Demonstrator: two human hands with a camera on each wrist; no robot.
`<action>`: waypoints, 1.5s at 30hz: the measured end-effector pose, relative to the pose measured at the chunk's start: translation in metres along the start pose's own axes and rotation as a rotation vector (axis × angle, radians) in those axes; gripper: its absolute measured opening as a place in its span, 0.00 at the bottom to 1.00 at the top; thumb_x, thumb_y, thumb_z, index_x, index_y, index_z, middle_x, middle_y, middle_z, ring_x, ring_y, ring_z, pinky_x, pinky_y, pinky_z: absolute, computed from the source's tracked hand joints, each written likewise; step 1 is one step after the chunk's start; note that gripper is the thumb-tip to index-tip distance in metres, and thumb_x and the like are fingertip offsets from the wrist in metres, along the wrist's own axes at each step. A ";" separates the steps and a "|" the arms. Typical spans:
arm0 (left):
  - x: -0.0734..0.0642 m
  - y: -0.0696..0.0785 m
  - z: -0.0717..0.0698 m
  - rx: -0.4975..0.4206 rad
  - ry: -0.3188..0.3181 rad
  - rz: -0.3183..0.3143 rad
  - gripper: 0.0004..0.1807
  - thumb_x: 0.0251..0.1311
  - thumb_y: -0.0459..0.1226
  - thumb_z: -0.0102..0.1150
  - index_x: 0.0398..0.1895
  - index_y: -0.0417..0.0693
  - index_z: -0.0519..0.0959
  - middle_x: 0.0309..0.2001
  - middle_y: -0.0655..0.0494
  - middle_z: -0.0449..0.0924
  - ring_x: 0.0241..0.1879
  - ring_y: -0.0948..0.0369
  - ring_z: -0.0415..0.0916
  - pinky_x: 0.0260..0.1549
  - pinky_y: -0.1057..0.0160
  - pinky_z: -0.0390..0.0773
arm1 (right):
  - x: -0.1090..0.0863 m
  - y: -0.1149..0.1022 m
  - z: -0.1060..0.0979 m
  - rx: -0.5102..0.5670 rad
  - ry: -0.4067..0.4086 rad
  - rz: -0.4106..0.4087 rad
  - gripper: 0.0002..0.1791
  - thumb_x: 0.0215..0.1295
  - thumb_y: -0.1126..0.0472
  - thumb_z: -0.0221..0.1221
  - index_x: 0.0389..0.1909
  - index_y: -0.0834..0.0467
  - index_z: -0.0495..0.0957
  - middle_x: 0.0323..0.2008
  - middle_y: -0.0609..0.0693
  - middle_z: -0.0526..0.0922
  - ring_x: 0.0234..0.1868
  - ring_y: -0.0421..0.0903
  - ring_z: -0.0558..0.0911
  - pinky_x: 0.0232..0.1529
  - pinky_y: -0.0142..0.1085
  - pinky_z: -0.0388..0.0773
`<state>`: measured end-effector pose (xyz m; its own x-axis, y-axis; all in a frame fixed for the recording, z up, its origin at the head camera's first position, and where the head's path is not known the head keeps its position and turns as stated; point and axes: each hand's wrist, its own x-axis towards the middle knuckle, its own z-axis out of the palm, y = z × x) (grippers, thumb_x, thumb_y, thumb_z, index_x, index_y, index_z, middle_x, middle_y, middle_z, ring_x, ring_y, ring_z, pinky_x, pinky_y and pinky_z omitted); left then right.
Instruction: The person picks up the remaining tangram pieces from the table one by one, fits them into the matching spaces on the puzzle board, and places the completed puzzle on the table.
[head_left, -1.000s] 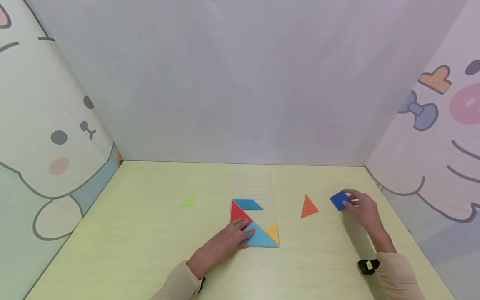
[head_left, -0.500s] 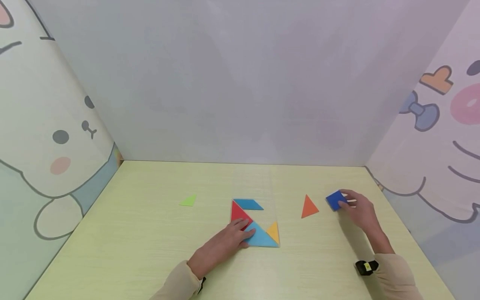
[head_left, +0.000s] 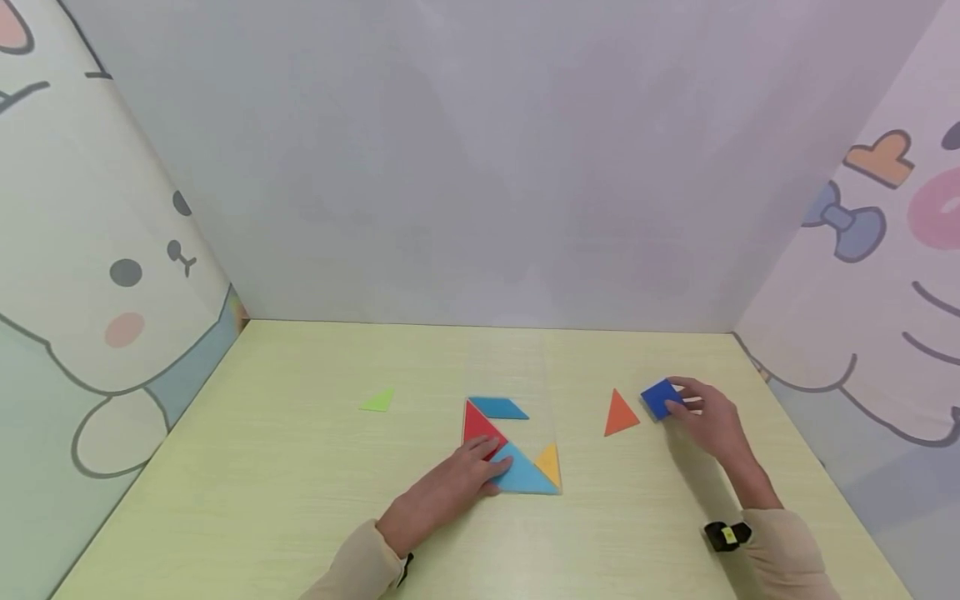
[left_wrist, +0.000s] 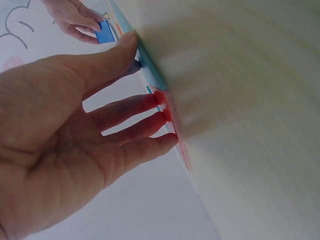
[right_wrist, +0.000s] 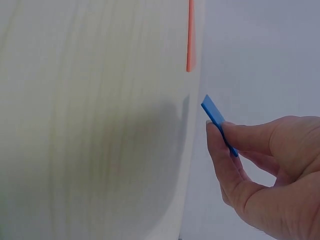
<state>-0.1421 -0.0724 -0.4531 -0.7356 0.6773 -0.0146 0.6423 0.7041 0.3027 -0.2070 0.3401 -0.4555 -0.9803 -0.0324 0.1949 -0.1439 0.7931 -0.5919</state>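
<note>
My right hand pinches a dark blue square tangram piece between thumb and fingers. In the right wrist view that blue piece is tilted and held off the table. My left hand rests its fingertips on a red triangle and a light blue triangle, which lie edge to edge. A yellow triangle touches the light blue one at its right. At the top of the red triangle lies a blue trapezoid-like piece. The fingers cover part of the red and light blue pieces.
An orange triangle lies between the joined pieces and the right hand. To the left is a small light green triangle. The pale wooden table ends at a grey back wall, with cartoon-printed panels at both sides.
My right hand has moved slightly left with the blue square, nearer to the orange triangle. The left hand has stayed on the red and light blue triangles.
</note>
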 end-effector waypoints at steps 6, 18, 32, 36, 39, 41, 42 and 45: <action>0.000 0.000 0.000 -0.005 -0.005 -0.005 0.26 0.68 0.39 0.65 0.69 0.46 0.77 0.70 0.46 0.72 0.70 0.48 0.67 0.63 0.58 0.76 | -0.001 -0.006 0.003 0.014 -0.010 0.005 0.23 0.71 0.68 0.62 0.64 0.70 0.73 0.49 0.75 0.80 0.48 0.73 0.83 0.44 0.61 0.83; -0.001 0.000 0.001 -0.001 0.003 0.002 0.27 0.68 0.39 0.64 0.70 0.46 0.76 0.70 0.46 0.71 0.70 0.48 0.67 0.62 0.59 0.77 | -0.003 -0.019 0.010 0.041 -0.041 0.018 0.24 0.72 0.66 0.63 0.66 0.68 0.73 0.50 0.73 0.80 0.49 0.71 0.83 0.43 0.57 0.85; 0.000 0.001 0.000 0.005 -0.008 -0.007 0.27 0.69 0.40 0.64 0.70 0.47 0.76 0.71 0.46 0.71 0.70 0.48 0.67 0.62 0.58 0.77 | -0.004 -0.033 0.018 0.069 -0.061 -0.016 0.23 0.70 0.68 0.64 0.64 0.66 0.74 0.47 0.69 0.82 0.47 0.69 0.85 0.41 0.55 0.85; 0.000 0.001 0.000 0.009 -0.005 -0.004 0.26 0.69 0.40 0.63 0.70 0.46 0.76 0.71 0.46 0.71 0.70 0.48 0.67 0.63 0.58 0.76 | -0.004 -0.038 0.022 0.087 -0.080 -0.013 0.24 0.70 0.67 0.65 0.64 0.66 0.74 0.47 0.68 0.83 0.47 0.69 0.85 0.42 0.56 0.85; 0.000 0.002 -0.001 0.006 -0.007 -0.006 0.26 0.69 0.39 0.63 0.70 0.46 0.76 0.71 0.46 0.71 0.70 0.49 0.67 0.63 0.58 0.76 | -0.005 -0.043 0.024 0.097 -0.089 -0.033 0.24 0.69 0.67 0.65 0.65 0.65 0.74 0.46 0.68 0.83 0.47 0.68 0.85 0.41 0.54 0.86; 0.000 0.002 -0.002 0.003 -0.009 -0.007 0.26 0.69 0.40 0.63 0.70 0.46 0.76 0.71 0.46 0.71 0.70 0.49 0.67 0.63 0.58 0.76 | -0.005 -0.045 0.026 0.105 -0.090 -0.057 0.25 0.69 0.67 0.65 0.65 0.66 0.74 0.45 0.67 0.83 0.46 0.67 0.86 0.40 0.53 0.86; 0.000 0.002 -0.002 0.005 -0.010 -0.007 0.26 0.69 0.40 0.63 0.70 0.46 0.76 0.71 0.46 0.71 0.70 0.49 0.67 0.63 0.58 0.76 | -0.005 -0.046 0.027 0.106 -0.091 -0.070 0.25 0.68 0.68 0.66 0.65 0.66 0.74 0.45 0.66 0.83 0.46 0.67 0.86 0.40 0.52 0.86; 0.000 0.002 -0.002 0.014 -0.003 0.001 0.26 0.69 0.39 0.64 0.69 0.46 0.76 0.71 0.46 0.71 0.70 0.49 0.67 0.64 0.58 0.75 | -0.004 -0.049 0.030 0.108 -0.092 -0.090 0.25 0.68 0.68 0.65 0.65 0.65 0.75 0.45 0.65 0.83 0.46 0.66 0.86 0.38 0.51 0.86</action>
<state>-0.1411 -0.0716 -0.4510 -0.7344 0.6785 -0.0175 0.6459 0.7066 0.2890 -0.1999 0.2833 -0.4510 -0.9702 -0.1600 0.1819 -0.2410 0.7143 -0.6571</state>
